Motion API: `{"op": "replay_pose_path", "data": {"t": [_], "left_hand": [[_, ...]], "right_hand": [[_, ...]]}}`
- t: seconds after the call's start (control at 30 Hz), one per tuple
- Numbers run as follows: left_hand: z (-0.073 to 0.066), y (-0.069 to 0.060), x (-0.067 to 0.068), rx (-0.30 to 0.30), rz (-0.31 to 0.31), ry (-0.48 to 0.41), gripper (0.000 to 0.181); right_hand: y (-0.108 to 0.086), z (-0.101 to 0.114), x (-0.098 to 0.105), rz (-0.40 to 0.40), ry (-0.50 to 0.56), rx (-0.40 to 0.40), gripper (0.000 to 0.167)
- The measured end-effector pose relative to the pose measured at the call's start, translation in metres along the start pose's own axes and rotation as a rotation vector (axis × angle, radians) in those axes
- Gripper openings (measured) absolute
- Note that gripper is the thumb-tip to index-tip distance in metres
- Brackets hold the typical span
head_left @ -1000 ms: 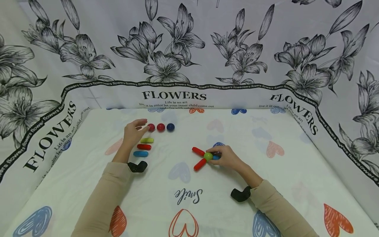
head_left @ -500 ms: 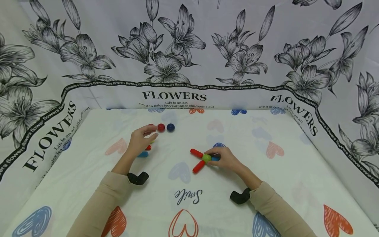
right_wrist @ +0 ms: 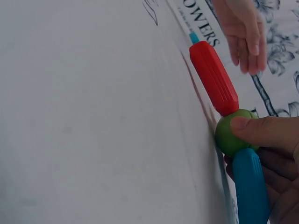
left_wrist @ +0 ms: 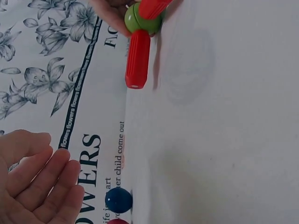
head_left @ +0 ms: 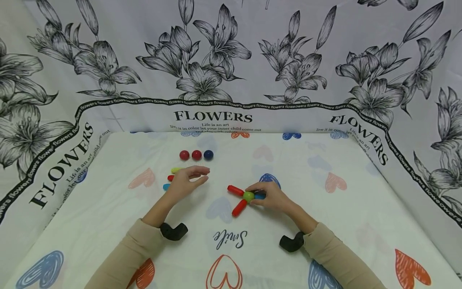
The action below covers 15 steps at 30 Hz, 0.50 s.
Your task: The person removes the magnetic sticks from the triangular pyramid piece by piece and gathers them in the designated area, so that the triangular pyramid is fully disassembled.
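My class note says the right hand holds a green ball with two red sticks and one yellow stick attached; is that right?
Not quite: the right wrist view shows a blue stick, not yellow. The right hand does hold the green ball, with two red sticks attached.

Both arms reach forward, covered to the wrists by sleeves. The left arm [head_left: 124, 255] slants inward to the left hand [head_left: 187, 182], its fingers [left_wrist: 44, 186] loosely extended side by side, the thumb apart. The right arm [head_left: 341, 255] angles inward to the right hand [head_left: 272, 195], which pinches, thumb nearly straight; its other fingers seem curled, though partly hidden.
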State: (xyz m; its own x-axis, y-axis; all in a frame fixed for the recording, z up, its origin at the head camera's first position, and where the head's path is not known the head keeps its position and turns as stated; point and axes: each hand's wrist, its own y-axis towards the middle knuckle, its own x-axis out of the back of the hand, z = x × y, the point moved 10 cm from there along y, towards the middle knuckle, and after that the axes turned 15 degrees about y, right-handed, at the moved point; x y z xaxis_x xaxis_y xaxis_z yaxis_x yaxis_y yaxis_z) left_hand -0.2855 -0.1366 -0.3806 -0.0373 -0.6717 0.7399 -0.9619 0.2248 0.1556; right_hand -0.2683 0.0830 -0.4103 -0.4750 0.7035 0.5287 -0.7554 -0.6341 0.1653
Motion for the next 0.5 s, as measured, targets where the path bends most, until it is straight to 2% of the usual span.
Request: {"op": "replay_pose_path", "data": {"t": [0.3, 0.5], "left_hand": [[-0.015, -0.008, -0.024, -0.018, 0.083, 0.058, 0.029], [-0.026, -0.012, -0.034, -0.050, 0.115, 0.097, 0.028]], "right_hand": [[-0.002, 0.003, -0.007, 0.027, 0.059, -0.014, 0.033], [-0.002, 0.004, -0.010, 0.046, 0.065, -0.018, 0.033]]}}
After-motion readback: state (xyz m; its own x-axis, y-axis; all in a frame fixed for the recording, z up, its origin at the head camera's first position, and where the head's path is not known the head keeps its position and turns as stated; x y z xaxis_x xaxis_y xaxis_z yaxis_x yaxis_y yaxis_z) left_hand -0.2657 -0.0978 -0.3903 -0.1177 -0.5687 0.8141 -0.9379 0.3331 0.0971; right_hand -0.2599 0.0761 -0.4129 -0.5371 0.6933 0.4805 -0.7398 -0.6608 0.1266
